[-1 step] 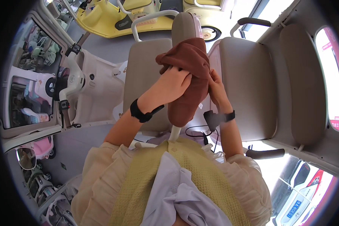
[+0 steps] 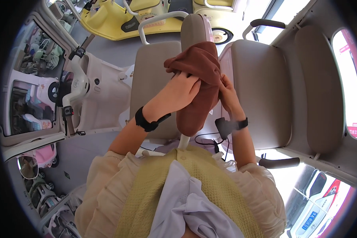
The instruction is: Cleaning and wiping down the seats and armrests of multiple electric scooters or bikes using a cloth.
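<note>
Two bare hands work at one brown cloth [image 2: 200, 57], which lies directly under the fingers, drawn over most of a single narrow padded backrest [image 2: 192, 25]. The left hand [image 2: 178, 92] has its fingers bent and nearly closed on the folds; their tips vanish beneath the cloth, so how many have hold of it cannot be counted. The right hand [image 2: 229, 95] is closed on the cloth's right edge, thumb and forefinger close together — the remaining fingers are mostly hidden. The backrest's bare end shows beyond the fingertips, while its near, rounded end is wrapped in brown.

Two seat cushions flank the fingers: the front cushion [image 2: 154, 63] to their left, partly covered by the left forearm, and the rear cushion [image 2: 261, 95] to their right, with one wide backrest [image 2: 319, 89] farther out. Two dark armrest pads stand right of the fingers, a far pad [image 2: 267, 23] and a near pad [image 2: 279, 162].

Behind the fingers are two black wristbands, one on the left wrist [image 2: 146, 121] and one on the right [image 2: 242, 123]; the latter adjoins a blurred dark box [image 2: 224, 127] with a cable. Well left of the fingers is one handlebar [image 2: 80, 83]. Beyond them stands a yellow vehicle [image 2: 107, 23] — cut off by the upper edge.
</note>
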### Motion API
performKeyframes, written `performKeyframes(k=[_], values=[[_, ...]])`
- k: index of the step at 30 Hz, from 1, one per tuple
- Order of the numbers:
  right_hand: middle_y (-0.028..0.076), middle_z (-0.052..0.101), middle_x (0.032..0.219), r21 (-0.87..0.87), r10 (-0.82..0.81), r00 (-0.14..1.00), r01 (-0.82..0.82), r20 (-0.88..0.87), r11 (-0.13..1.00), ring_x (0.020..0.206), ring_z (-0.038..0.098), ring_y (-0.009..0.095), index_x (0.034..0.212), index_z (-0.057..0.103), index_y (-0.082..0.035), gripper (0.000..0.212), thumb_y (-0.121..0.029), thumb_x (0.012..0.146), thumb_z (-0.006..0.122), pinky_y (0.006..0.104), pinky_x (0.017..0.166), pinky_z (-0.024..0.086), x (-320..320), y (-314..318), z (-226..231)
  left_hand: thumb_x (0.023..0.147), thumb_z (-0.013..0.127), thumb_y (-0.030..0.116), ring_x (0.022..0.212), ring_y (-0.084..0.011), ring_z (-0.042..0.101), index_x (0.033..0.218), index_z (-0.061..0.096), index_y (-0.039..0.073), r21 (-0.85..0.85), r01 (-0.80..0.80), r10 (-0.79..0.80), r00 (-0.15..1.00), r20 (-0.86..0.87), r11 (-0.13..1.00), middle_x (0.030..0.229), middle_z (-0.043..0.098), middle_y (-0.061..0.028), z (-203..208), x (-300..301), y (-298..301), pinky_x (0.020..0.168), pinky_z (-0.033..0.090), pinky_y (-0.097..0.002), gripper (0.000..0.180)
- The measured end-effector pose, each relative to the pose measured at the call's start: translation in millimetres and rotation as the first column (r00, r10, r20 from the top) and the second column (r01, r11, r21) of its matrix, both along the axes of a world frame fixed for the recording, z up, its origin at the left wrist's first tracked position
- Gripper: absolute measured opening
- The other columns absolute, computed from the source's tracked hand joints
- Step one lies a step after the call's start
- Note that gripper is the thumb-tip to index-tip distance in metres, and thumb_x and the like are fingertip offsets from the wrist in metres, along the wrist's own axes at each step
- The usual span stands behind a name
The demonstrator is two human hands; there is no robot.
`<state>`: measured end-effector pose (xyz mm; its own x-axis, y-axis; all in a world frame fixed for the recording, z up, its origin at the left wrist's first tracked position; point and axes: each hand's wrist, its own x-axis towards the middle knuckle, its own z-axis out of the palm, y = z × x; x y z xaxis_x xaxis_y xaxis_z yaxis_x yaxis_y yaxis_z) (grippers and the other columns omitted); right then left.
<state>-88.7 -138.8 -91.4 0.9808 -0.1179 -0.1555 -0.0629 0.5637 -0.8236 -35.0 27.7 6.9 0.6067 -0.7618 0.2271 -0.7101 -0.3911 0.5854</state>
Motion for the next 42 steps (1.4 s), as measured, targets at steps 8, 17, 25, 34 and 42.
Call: performKeyframes(k=[8, 17, 25, 34, 42], values=[[0.001, 0.049, 0.085, -0.098, -0.255, 0.960, 0.266, 0.112, 0.959, 0.078, 0.045, 0.007, 0.093, 0.044, -0.005, 0.017, -0.018, 0.083, 0.047, 0.0187, 0.068, 0.039, 55, 2, 5, 0.081, 0.039, 0.013, 0.099, -0.0366, 0.038, 0.105, 0.045, 0.002, -0.071, -0.021, 0.015, 0.997, -0.073, 0.997, 0.106, 0.042, -0.0217, -4, 52, -19, 0.086, 0.031, -0.0370, 0.027], [0.008, 0.024, 0.130, -0.280, 0.107, 0.980, -0.057, 0.166, 0.958, 0.116, 0.028, 0.016, 0.130, 0.017, -0.010, 0.056, -0.037, 0.085, 0.037, 0.0255, 0.092, 0.029, 107, -28, 25, 0.083, 0.036, 0.021, 0.106, -0.0373, 0.035, 0.111, 0.044, 0.004, -0.086, -0.171, 0.179, 0.980, 0.089, 0.981, 0.115, 0.037, -0.0234, -36, 137, -56, 0.090, 0.029, -0.0378, 0.034], [0.010, 0.045, 0.113, -0.153, 0.095, 0.994, -0.101, -0.047, 0.983, 0.096, 0.048, 0.016, 0.119, 0.036, -0.001, 0.045, -0.032, 0.085, 0.039, 0.0257, 0.079, 0.042, 151, -45, 37, 0.075, 0.037, 0.043, 0.108, -0.0444, 0.033, 0.119, 0.038, 0.011, 0.130, -0.224, 0.244, 0.956, -0.164, 0.966, 0.115, 0.036, -0.0306, -30, 186, -84, 0.093, 0.026, -0.0425, 0.055], [0.011, 0.048, 0.109, -0.070, 0.216, 0.929, -0.247, -0.300, 0.966, 0.094, 0.049, 0.018, 0.116, 0.037, -0.002, 0.049, -0.038, 0.083, 0.039, 0.0281, 0.078, 0.042, 158, -44, 3, 0.078, 0.030, 0.036, 0.099, -0.0450, 0.042, 0.122, 0.030, 0.004, 0.292, -0.322, 0.378, 0.912, -0.158, 0.900, 0.112, 0.042, -0.0277, -21, 192, -87, 0.091, 0.030, -0.0394, 0.054], [0.009, 0.045, 0.114, -0.361, 0.296, 0.931, -0.357, -0.213, 0.862, 0.099, 0.047, 0.017, 0.118, 0.034, -0.004, 0.051, -0.040, 0.082, 0.041, 0.0283, 0.082, 0.040, 116, -37, 6, 0.079, 0.035, 0.016, 0.076, -0.0421, 0.055, 0.102, 0.047, -0.007, 0.681, -0.246, -0.309, 0.750, 0.585, 0.690, 0.110, 0.043, -0.0272, 2, 129, -93, 0.058, 0.047, -0.0472, 0.035]])
